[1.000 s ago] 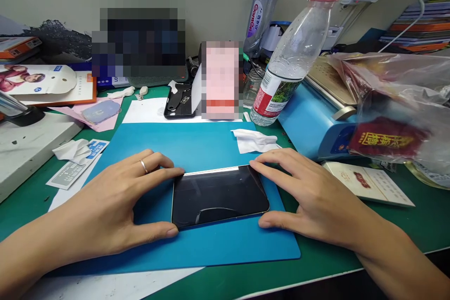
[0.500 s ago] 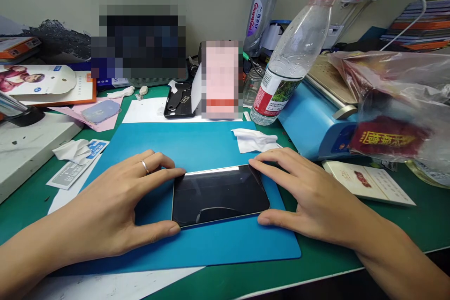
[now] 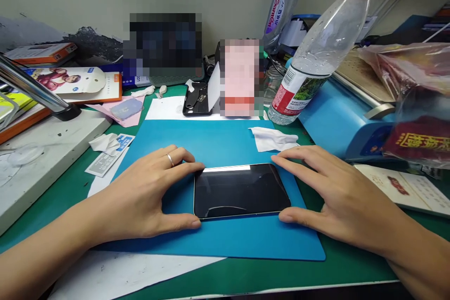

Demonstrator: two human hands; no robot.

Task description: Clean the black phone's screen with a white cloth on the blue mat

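A black smartphone lies screen up on a blue mat, its long side facing me. My left hand pinches the phone's left end, with the index finger at the far corner and the thumb at the near corner; a ring shows on one finger. At the right end my right hand does the same, fingertips on the far right corner and thumb at the near right corner. Both hands rest on the mat.
A clear water bottle with a red cap stands behind the mat, right, beside a blue machine. A white wipe lies on the mat's far right. Papers, boxes and a plastic bag crowd the green desk.
The view has swung to the left, so everything sits further right in the picture. Both hands stay at the phone's ends in the same grip.
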